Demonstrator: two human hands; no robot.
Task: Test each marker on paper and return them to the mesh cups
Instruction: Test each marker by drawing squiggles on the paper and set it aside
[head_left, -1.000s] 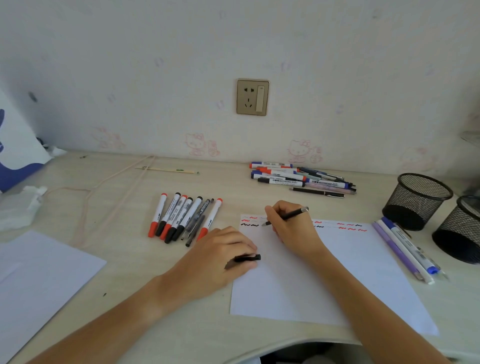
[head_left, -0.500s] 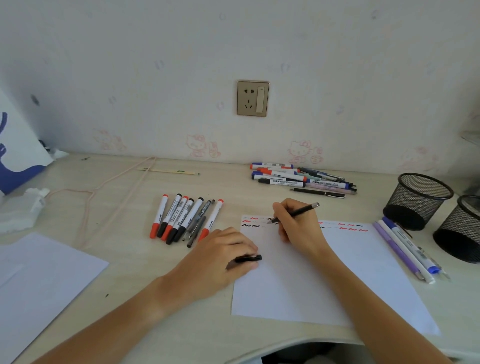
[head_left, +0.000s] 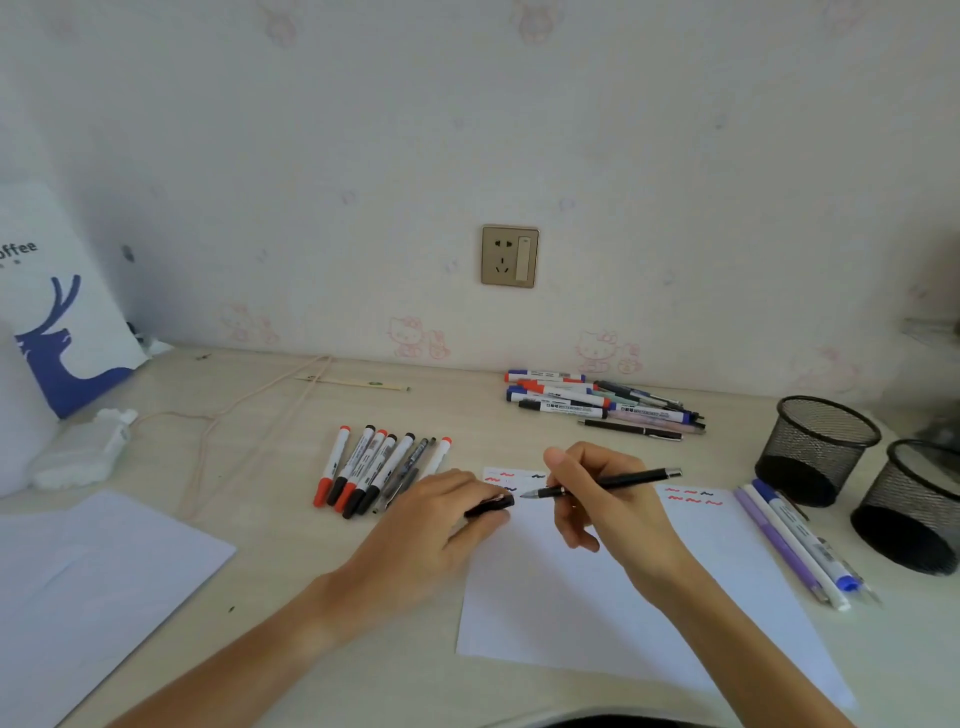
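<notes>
We can read only a little here. On the white paper bag (head_left: 62, 312) leaning against the wall at the far left, grey letters spell "offee", cut off at the picture's edge, above a blue deer figure. On the wall (head_left: 727, 182) behind the surface we see faint pink cartoon cat figures, with no words. In the marker pile (head_left: 597, 402) near the wall, white barrels carry black print; we make out "WHITEBOARD" on one, the rest too small. The marker row (head_left: 379, 467) shows small printed labels that we cannot read. The paper (head_left: 597, 597) bears only red and black squiggles.
</notes>
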